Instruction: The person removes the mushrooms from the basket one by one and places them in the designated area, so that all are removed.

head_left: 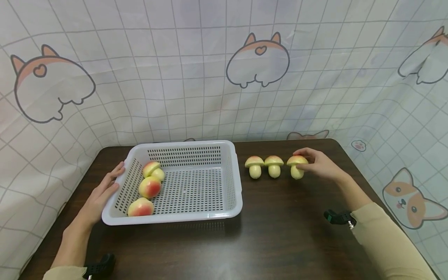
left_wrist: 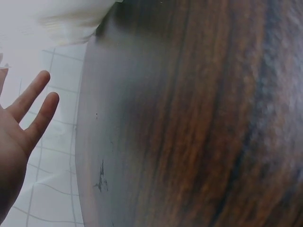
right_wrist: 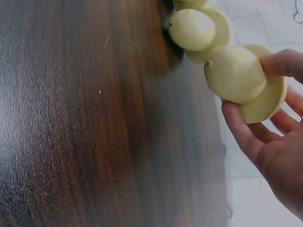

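My right hand (head_left: pixel 322 165) holds a toy mushroom (right_wrist: pixel 236 75) between thumb and fingers. The mushroom has a yellow stem and a cap tinged red on top, and its stem points toward me. Just left of it two similar mushrooms (head_left: pixel 254 167) (head_left: pixel 274 166) lie side by side on the table. On the other side, my left hand (head_left: pixel 99 198) rests its outstretched fingers against the left rim of a white plastic basket (head_left: pixel 189 219). Along the basket's left side lie another mushroom (head_left: pixel 153 170) and two red-and-yellow peach-like fruits (head_left: pixel 150 187) (head_left: pixel 141 207).
Everything stands on a dark wood-grain table (head_left: pixel 280 233). A white grid-patterned cloth (head_left: pixel 196 97) with cartoon dogs hangs behind and beside it. The basket fills the table's back left part. Dark bands with small devices (head_left: pixel 339 217) sit at both wrists.
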Action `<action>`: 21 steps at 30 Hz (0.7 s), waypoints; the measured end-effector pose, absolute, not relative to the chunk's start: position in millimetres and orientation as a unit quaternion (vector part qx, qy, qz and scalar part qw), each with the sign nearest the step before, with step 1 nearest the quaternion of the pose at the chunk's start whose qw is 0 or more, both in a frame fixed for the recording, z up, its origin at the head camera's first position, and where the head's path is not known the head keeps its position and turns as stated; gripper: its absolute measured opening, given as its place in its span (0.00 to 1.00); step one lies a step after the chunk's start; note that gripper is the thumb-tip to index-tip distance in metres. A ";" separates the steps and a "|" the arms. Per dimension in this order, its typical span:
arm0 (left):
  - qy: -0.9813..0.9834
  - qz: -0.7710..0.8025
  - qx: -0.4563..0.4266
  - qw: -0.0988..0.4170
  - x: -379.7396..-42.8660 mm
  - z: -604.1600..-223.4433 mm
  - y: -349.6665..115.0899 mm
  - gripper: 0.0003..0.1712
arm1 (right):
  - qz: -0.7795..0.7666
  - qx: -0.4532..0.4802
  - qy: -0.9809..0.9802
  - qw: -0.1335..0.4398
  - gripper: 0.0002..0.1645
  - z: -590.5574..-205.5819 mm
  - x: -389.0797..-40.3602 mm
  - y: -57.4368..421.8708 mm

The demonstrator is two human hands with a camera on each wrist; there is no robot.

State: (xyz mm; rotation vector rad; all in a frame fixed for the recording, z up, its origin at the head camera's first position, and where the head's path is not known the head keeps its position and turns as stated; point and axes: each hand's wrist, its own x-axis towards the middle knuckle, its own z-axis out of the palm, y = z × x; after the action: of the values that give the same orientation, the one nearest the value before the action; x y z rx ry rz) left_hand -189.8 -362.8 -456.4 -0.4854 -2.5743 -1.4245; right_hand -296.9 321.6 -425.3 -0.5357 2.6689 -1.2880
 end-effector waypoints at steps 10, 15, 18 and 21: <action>-0.858 -0.481 -0.162 0.076 -189.1 -457.1 -362.4 0.29 | -0.427 -0.139 0.890 0.085 0.30 -446.8 -310.8 328.4; -0.858 -0.480 -0.165 0.079 -189.7 -457.0 -361.7 0.29 | -0.409 -0.138 0.898 0.082 0.29 -450.0 -313.1 325.9; -0.858 -0.479 -0.168 0.083 -190.2 -457.8 -361.6 0.28 | -0.401 -0.142 0.901 0.079 0.29 -449.6 -312.9 323.2; -0.857 -0.479 -0.170 0.085 -190.4 -458.2 -361.7 0.28 | -0.397 -0.147 0.903 0.075 0.31 -448.8 -312.4 321.1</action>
State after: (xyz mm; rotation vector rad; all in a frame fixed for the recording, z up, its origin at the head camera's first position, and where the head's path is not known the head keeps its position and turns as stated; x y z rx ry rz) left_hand -190.4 -361.7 -458.2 -0.5068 -2.5551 -1.4288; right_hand -312.4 321.1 -448.8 -0.4409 2.7079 -1.1922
